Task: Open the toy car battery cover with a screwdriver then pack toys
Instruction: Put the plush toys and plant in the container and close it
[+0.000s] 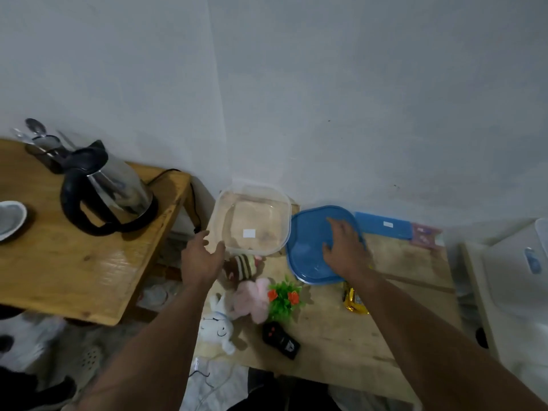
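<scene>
At frame centre, the open left hand reaches beside the clear box, while the right hand lies flat-fingered on the blue lid.

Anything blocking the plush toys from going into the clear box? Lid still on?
Nothing visible does. The clear box is open-topped; its blue lid lies beside it under the right hand. The left hand is at the box's near-left corner, above the plush toys.

Clear glossy plastic box; blue smooth plastic lid. Fluffy cloth plush toys. Scuffed matt wood table. Shiny metal kettle with black plastic handle. Gold foil wrapper.
</scene>
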